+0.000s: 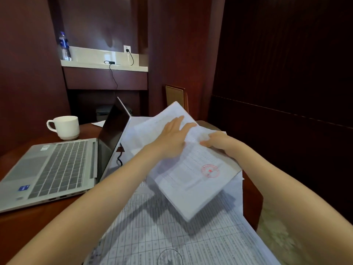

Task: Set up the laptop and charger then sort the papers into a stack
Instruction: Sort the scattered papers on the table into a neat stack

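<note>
Pressing flat on top of the paper bundle (191, 180) with the left grip (172, 137), palm down, fingers straight and slightly spread. Clasping the same bundle at its right edge with the right grip (222, 143), fingers curled onto the top sheet. Holding that bundle tilted and lifted clear of the loose sheets (172, 238), with its shadow on them below and a round red stamp showing on its top page. Beneath and around the bundle, more printed tables spread over the right part of the tabletop (38, 226). Just left of the papers, an open grey laptop (53, 169), screen dark, lid leaning back toward the sheets. Close beside the lid, a black charger cable (119, 159) curling down; cannot tell whether plugged into the laptop. Beyond the keyboard, a white cup (65, 127) standing upright. Farther back, on a pale ledge (89, 63), a black adapter (111, 62) with a lead running up to a wall socket (127, 48), and a water bottle (64, 46) upright at the ledge's left end. Behind the papers, a chair back (175, 96).
</note>
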A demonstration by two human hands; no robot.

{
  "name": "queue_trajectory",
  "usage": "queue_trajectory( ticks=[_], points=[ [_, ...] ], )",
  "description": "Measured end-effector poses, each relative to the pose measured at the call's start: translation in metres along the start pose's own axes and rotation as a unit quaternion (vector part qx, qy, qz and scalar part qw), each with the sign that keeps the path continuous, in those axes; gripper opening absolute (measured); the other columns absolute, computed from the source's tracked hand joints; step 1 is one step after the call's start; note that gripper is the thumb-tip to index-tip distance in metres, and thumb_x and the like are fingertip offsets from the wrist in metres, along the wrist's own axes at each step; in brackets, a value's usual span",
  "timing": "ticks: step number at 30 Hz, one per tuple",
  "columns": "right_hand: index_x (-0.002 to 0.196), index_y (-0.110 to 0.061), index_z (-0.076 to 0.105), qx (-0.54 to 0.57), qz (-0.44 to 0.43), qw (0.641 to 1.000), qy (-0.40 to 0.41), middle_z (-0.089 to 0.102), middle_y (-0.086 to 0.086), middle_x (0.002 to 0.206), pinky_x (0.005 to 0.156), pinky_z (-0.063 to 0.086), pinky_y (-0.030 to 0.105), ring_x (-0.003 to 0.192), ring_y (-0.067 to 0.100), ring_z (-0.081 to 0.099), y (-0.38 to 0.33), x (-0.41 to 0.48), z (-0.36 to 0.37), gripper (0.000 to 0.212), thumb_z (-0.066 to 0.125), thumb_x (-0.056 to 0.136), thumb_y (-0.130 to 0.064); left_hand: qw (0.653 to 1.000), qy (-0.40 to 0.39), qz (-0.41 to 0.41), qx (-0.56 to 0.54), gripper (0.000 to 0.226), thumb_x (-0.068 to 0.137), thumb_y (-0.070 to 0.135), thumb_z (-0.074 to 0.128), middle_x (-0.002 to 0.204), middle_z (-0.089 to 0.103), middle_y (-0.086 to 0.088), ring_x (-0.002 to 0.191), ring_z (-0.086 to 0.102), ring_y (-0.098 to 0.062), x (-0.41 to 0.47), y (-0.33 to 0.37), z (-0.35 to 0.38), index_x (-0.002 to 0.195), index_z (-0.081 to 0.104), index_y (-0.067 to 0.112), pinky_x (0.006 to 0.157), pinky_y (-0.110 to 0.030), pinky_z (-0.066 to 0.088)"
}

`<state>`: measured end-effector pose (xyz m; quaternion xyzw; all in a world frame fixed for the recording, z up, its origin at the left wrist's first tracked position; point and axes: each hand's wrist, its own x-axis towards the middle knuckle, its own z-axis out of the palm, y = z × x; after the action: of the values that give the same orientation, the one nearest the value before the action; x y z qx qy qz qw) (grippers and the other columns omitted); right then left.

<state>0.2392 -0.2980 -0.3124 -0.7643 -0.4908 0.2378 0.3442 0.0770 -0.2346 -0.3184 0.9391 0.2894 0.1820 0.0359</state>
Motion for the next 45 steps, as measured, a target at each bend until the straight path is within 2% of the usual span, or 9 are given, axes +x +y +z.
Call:
queue_trajectory(
  ticks=[2,5,12,16,21,27,32,37,45],
  points=[
    [0.069,-0.018,0.052,-0.035,-0.039,0.997,-0.056,0.055,-0.001,0.076,0.064,0.042,0.019,0.067,0.009,0.053,-0.001,-0.007,-0.006,0.025,0.056,0.094,-0.02,0.999,-0.037,0.011,-0.019,0.061,0.095,0.01,0.044,0.156,-0.002,-0.01,0.145,-0.004,-0.027,0.003,0.002,-0.001,0.147,0.017,0.027,0.117,-0.038,0.005],
    [0.059,-0.017,0.042,-0.092,-0.058,0.986,-0.129,0.043,-0.008,0.058,0.049,0.034,0.01,0.044,-0.001,0.044,-0.003,-0.017,-0.014,0.037,0.057,0.093,-0.02,0.997,-0.06,0.033,0.045,0.055,0.094,0.017,0.046,0.15,0.023,-0.008,0.141,0.013,-0.024,0.008,0.004,-0.006,0.145,0.025,0.023,0.114,-0.036,0.008],
    [0.105,-0.006,0.065,-0.205,-0.058,0.926,-0.313,0.066,0.003,0.1,0.091,0.048,0.027,0.087,0.014,0.062,-0.004,-0.021,-0.001,0.019,0.057,0.092,-0.018,0.951,-0.307,-0.021,0.018,0.034,0.096,0.008,0.042,0.127,0.054,0.001,0.122,0.048,-0.019,-0.002,0.01,-0.028,0.126,0.056,0.017,0.101,-0.033,0.04],
    [0.09,-0.022,0.067,-0.196,-0.073,0.902,-0.376,0.068,-0.008,0.09,0.089,0.049,0.024,0.083,0.007,0.064,-0.002,-0.022,0.014,0.01,0.058,0.092,-0.018,0.917,-0.392,-0.064,-0.029,0.035,0.095,0.004,0.044,0.109,0.058,0.004,0.113,0.054,-0.017,-0.018,0.002,-0.03,0.126,0.057,0.016,0.092,-0.03,0.045],
    [0.107,-0.014,0.063,-0.174,-0.061,0.891,-0.414,0.071,-0.016,0.072,0.074,0.053,0.014,0.073,-0.002,0.066,0.0,-0.016,0.016,0.025,0.053,0.091,0.002,0.886,-0.453,-0.087,-0.049,0.035,0.094,0.0,0.045,0.108,0.062,-0.003,0.097,0.06,-0.014,-0.038,-0.016,-0.014,0.126,0.056,0.01,0.07,-0.016,0.05],
    [0.087,-0.018,0.068,-0.134,-0.058,0.923,-0.357,0.068,-0.003,0.08,0.075,0.054,0.017,0.079,0.009,0.065,0.01,-0.006,0.025,0.018,0.065,0.083,0.0,0.876,-0.465,-0.113,-0.057,0.033,0.094,-0.001,0.048,0.112,0.063,-0.009,0.095,0.06,-0.015,-0.048,-0.028,-0.004,0.125,0.056,0.006,0.084,-0.027,0.052],
    [0.079,-0.016,0.07,-0.113,-0.059,0.933,-0.336,0.07,-0.008,0.072,0.074,0.054,0.017,0.073,0.006,0.065,0.014,-0.001,0.034,0.015,0.069,0.08,-0.001,0.874,-0.463,-0.143,-0.032,0.035,0.088,0.003,0.061,0.111,0.065,-0.016,0.074,0.061,-0.013,-0.046,-0.031,-0.004,0.123,0.056,0.006,0.069,-0.017,0.053],
    [0.082,-0.016,0.069,-0.127,-0.039,0.927,-0.351,0.069,-0.005,0.078,0.068,0.051,0.015,0.072,0.006,0.062,0.011,0.0,0.038,0.013,0.066,0.084,-0.004,0.862,-0.479,-0.167,-0.004,0.039,0.085,0.017,0.068,0.084,0.068,0.001,0.074,0.065,-0.007,-0.042,-0.031,-0.011,0.122,0.057,0.01,0.071,-0.017,0.053],
    [0.103,-0.005,0.045,0.005,0.151,0.987,-0.06,0.045,0.011,0.083,0.061,0.051,0.03,0.062,0.017,0.045,0.033,0.028,0.045,0.02,0.058,0.087,-0.006,0.918,-0.348,-0.184,0.05,0.068,0.085,0.048,0.06,0.142,0.041,-0.002,0.122,0.047,-0.025,-0.043,-0.053,0.014,0.141,0.03,0.024,0.1,-0.038,0.042]
  ],
)
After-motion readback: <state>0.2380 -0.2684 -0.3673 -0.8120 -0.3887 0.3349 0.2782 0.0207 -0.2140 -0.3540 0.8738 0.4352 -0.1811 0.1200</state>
